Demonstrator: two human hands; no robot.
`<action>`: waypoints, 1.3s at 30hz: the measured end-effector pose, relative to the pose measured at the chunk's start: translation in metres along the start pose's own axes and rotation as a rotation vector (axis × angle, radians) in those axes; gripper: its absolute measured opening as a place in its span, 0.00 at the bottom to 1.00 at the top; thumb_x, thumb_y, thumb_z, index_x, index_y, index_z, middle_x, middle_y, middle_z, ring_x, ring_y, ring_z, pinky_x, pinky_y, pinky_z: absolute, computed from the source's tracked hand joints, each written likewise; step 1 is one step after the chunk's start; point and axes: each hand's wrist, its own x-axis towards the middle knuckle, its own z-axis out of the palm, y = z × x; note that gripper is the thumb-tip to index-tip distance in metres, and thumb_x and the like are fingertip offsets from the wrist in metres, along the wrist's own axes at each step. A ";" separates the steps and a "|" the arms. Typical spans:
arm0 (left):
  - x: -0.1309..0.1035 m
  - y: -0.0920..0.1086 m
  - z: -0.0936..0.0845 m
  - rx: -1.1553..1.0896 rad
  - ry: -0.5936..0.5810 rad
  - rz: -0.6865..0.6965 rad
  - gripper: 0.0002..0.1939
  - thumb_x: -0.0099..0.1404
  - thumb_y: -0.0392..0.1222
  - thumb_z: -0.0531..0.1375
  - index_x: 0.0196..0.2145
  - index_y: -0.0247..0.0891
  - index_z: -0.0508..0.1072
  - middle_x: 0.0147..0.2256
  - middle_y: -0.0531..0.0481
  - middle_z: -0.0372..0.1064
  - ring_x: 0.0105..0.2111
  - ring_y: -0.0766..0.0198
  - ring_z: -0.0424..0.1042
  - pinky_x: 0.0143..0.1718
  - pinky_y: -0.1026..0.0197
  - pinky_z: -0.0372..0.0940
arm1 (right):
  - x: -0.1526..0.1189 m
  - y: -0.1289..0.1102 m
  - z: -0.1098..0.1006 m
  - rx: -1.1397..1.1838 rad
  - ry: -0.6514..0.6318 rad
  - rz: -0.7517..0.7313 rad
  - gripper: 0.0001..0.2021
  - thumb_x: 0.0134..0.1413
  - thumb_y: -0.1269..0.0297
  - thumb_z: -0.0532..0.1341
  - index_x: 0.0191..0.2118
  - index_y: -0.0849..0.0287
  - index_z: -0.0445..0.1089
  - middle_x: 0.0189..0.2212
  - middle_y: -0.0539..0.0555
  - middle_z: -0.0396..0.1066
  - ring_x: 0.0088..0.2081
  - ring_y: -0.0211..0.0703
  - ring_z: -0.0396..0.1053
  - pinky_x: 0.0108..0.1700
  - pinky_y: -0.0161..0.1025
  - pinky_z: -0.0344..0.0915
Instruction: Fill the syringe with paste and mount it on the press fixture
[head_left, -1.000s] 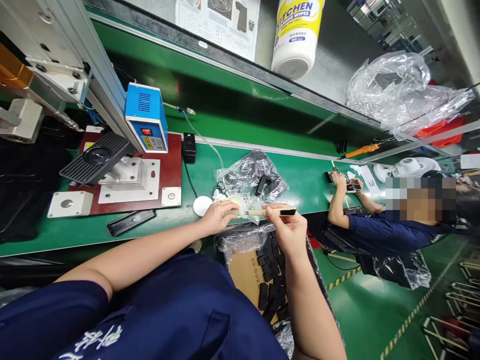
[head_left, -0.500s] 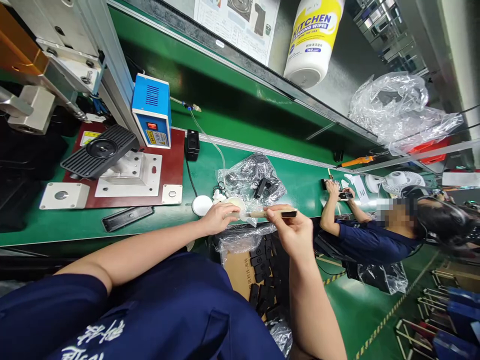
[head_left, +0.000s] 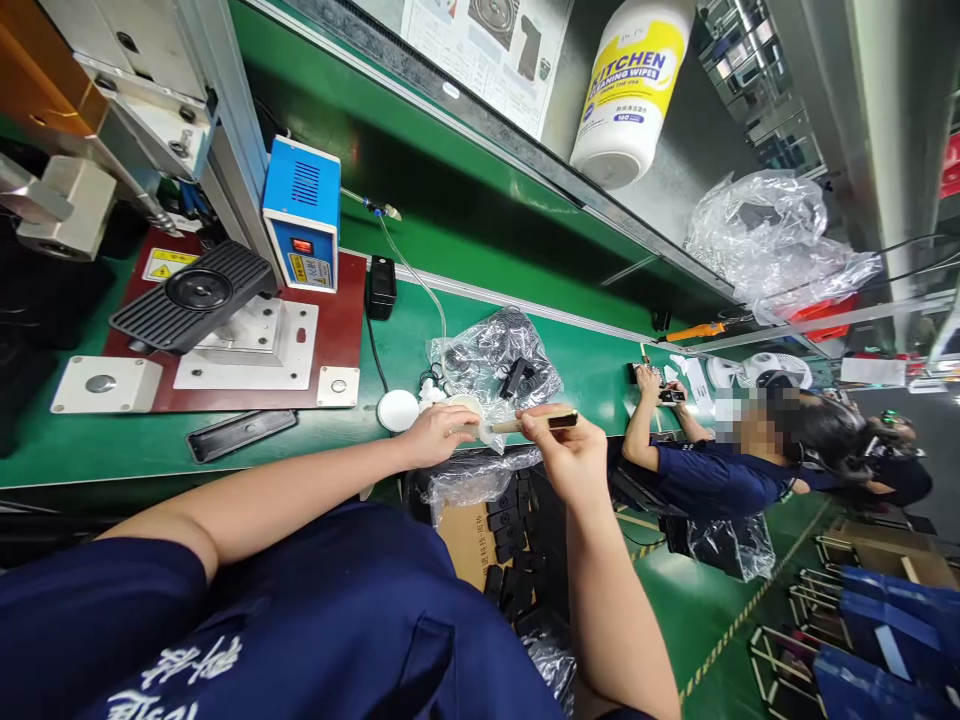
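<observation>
Both hands up at the near edge of the green counter. The left hand is curled around a small pale cup, grip clamped on its side and holding it just at the counter's edge. The right hand pinches a slim brush, fingers together on its handle, which has a tan body and a dark end pointing right; the brush lies almost level, its pale tip meeting the cup. A white round lid lies flat on the counter just left of the cup. Behind the cup sits a clear plastic bag with dark parts inside. Further left, a dark red base plate carries a blue control box and a black ribbed part resting tilted on a metal fixture; a long black strip lies in front of it. Below the hands, an open cardboard box lined with plastic holds black pieces. To the right, another person in dark blue leans on the counter, hands on a small item
</observation>
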 end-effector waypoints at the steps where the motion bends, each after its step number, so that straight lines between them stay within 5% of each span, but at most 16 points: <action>1: 0.001 0.000 0.000 0.000 -0.001 -0.002 0.09 0.65 0.39 0.60 0.43 0.38 0.74 0.39 0.45 0.77 0.41 0.56 0.75 0.43 0.55 0.67 | 0.001 -0.001 0.000 0.000 -0.003 0.001 0.06 0.50 0.61 0.67 0.29 0.57 0.75 0.26 0.52 0.75 0.29 0.40 0.70 0.32 0.38 0.66; 5: 0.006 0.002 -0.001 0.002 0.004 -0.034 0.09 0.64 0.38 0.59 0.42 0.38 0.75 0.39 0.46 0.77 0.40 0.57 0.75 0.43 0.56 0.68 | 0.005 -0.005 -0.001 -0.043 0.078 -0.052 0.06 0.49 0.61 0.67 0.30 0.57 0.76 0.29 0.53 0.76 0.30 0.40 0.70 0.33 0.39 0.66; 17: 0.007 0.002 -0.005 -0.012 0.003 -0.010 0.09 0.63 0.35 0.60 0.42 0.38 0.75 0.39 0.46 0.77 0.40 0.57 0.75 0.41 0.56 0.67 | 0.011 -0.015 -0.001 -0.042 0.004 0.013 0.09 0.48 0.56 0.68 0.28 0.57 0.75 0.24 0.52 0.74 0.26 0.40 0.69 0.29 0.38 0.65; 39: 0.010 -0.001 0.001 -0.024 0.067 -0.024 0.09 0.64 0.38 0.60 0.42 0.39 0.75 0.41 0.45 0.77 0.41 0.57 0.76 0.44 0.54 0.68 | 0.010 -0.010 0.004 -0.037 0.158 -0.029 0.09 0.48 0.58 0.68 0.31 0.59 0.75 0.27 0.53 0.74 0.29 0.42 0.70 0.32 0.40 0.67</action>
